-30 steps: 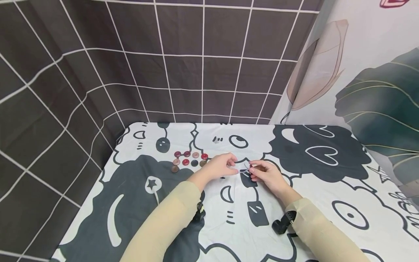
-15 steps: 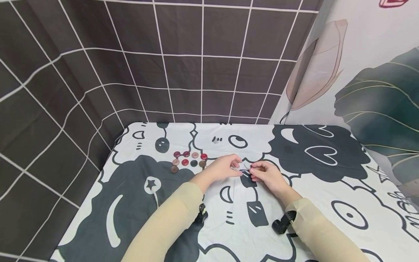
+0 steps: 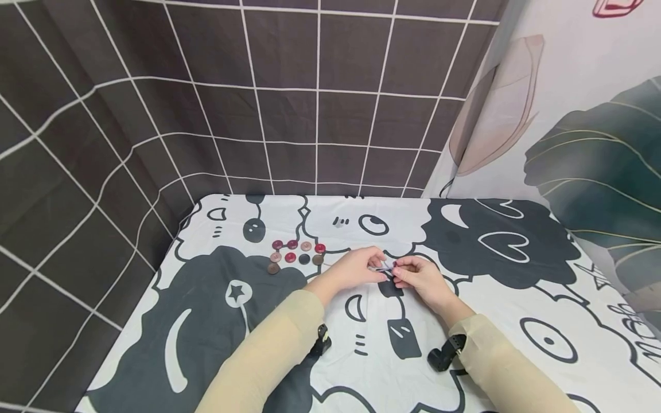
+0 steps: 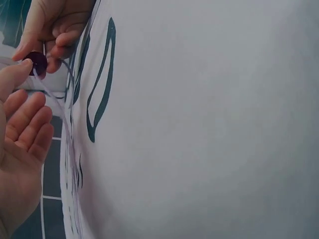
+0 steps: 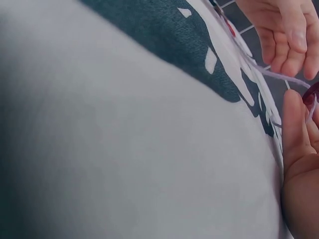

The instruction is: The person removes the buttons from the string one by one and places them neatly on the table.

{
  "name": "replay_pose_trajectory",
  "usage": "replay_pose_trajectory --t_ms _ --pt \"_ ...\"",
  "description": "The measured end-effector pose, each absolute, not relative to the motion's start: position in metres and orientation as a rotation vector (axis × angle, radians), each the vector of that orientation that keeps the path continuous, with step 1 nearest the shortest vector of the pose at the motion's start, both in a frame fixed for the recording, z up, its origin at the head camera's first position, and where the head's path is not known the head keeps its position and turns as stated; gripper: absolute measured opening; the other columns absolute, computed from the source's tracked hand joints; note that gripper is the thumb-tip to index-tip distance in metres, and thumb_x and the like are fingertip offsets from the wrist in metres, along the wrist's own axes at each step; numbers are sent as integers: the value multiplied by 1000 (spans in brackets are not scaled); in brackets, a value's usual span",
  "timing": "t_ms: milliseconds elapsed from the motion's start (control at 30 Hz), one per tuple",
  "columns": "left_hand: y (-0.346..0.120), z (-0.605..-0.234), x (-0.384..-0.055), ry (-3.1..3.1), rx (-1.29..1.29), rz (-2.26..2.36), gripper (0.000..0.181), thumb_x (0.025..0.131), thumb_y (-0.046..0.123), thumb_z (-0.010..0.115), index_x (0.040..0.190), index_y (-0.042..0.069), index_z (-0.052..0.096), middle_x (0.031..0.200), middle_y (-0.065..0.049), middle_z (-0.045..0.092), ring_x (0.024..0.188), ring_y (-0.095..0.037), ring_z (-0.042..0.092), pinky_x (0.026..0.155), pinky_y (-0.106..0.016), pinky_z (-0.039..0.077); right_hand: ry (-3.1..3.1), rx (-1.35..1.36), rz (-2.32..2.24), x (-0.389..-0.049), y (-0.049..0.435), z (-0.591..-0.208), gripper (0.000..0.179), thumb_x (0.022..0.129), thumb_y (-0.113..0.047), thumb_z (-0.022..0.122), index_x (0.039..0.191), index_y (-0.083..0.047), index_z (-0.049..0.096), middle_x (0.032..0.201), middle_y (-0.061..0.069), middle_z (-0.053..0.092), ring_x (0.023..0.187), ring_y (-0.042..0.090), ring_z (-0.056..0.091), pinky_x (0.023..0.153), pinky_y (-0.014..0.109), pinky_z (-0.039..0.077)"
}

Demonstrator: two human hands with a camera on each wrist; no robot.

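Note:
My right hand (image 3: 423, 282) pinches a dark red button (image 4: 38, 63) between thumb and fingertips. Pale lavender cord (image 5: 285, 77) passes through the button; in the left wrist view, strands trail downward from it. Close by on the left is my left hand (image 3: 358, 267), its thumb and forefinger apart, with cord showing between them in the head view. Its thumb (image 4: 17, 72) overlaps the button in the left wrist view, but contact is unclear. The right thumb (image 5: 295, 117) lies beside the button, which the right wrist view's edge cuts off.
Left of the hands, several loose buttons in red, pink, brown and dark grey lie in rough rows, among them a brown button (image 3: 273, 268). The patterned black-and-white cloth (image 3: 372, 367) covers the table. A dark gridded curtain (image 3: 289, 115) hangs behind it.
My left hand has moved slightly right, nearer the right hand and the button. The right hand stays almost in place, keeping its pinch. The loose buttons have not been moved.

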State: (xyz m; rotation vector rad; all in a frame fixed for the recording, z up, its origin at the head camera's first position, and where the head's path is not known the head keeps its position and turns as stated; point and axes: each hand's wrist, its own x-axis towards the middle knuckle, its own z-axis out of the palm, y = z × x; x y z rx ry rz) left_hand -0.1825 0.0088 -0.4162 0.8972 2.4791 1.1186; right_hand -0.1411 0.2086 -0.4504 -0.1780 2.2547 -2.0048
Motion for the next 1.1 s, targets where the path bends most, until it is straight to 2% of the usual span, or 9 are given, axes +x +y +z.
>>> replay_pose_trajectory --t_ms 467,1100 --pt "18 -419 -178 2460 928 1145 34 82 23 73 112 13 60 95 7 61 89 -4 56 83 -18 43 2265 -242 -1998 -140 208 -450 32 90 -5 62 105 20 49 79 1 65 68 10 64 62 26 54" --pt "23 -420 -178 2482 958 1141 28 86 21 69 112 15 61 94 9 61 89 -3 55 82 -18 43 2260 -275 -1978 -140 205 -449 32 89 -3 62 106 21 49 78 7 64 68 11 64 62 26 54"
